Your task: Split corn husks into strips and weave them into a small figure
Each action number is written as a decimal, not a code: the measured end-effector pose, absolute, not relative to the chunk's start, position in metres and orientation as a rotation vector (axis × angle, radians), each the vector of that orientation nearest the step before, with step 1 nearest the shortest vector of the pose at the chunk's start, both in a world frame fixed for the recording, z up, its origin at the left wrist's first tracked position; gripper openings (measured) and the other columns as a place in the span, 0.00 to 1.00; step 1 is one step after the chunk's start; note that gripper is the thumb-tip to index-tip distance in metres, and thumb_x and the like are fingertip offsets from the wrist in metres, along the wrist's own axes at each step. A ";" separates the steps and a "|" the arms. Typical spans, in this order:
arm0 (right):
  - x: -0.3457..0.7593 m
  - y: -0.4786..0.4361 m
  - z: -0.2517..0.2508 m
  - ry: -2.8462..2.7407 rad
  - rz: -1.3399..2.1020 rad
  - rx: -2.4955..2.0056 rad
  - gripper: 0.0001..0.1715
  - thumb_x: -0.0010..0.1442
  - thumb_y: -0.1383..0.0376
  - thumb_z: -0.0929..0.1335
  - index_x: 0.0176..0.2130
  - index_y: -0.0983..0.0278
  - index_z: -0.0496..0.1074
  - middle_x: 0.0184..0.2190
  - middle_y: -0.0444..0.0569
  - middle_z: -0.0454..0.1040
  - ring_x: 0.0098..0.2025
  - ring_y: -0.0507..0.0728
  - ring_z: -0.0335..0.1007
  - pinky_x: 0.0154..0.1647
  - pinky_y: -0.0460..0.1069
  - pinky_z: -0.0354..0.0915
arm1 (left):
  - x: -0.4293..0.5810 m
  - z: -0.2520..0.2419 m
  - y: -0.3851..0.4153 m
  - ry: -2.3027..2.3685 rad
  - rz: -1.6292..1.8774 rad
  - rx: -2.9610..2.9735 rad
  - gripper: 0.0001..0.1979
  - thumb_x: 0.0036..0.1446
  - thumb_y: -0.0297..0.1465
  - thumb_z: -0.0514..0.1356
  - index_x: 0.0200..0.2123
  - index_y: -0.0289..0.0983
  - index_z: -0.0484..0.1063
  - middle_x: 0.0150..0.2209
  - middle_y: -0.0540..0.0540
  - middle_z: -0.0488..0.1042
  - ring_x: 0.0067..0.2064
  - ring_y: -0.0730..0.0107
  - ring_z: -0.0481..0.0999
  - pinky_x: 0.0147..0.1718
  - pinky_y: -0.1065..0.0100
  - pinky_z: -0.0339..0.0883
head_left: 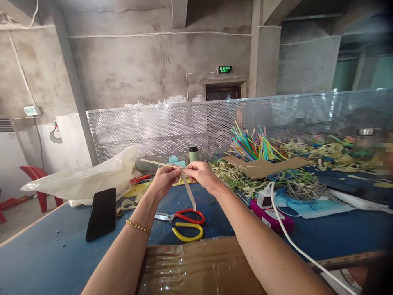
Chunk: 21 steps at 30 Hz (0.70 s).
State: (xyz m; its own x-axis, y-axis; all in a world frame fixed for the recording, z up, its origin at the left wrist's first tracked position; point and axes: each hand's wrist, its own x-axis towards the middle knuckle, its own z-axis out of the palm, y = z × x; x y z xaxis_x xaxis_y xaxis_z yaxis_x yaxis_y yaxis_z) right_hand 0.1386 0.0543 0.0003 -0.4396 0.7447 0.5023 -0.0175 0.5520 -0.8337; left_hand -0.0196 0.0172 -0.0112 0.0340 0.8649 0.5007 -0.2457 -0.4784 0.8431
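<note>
My left hand (165,179) and my right hand (199,174) are raised side by side above the blue table (46,254), both pinched on a thin cream strip (188,189). One end of the strip sticks out to the left past my left hand; the other hangs down between my hands. A beaded bracelet (138,226) is on my left wrist. Below my hands lie scissors (187,224) with a red and a yellow handle.
A black phone (101,213) and a white plastic bag (92,174) lie at the left. Coloured strips (254,145), brown card (267,166) and tangled cream strips pile up at the right. A white charger with cable (264,198) sits on a magenta device (272,217). A cardboard box (190,268) is nearest me.
</note>
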 end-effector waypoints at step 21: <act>0.144 0.060 -0.002 -2.045 0.845 -0.531 0.12 0.55 0.61 0.69 0.27 0.68 0.72 0.20 0.45 0.71 0.23 0.50 0.66 0.26 0.46 0.61 | -0.029 -0.008 0.010 0.863 1.388 1.470 0.08 0.43 0.30 0.66 0.20 0.32 0.71 0.18 0.51 0.63 0.20 0.79 0.58 0.22 0.71 0.50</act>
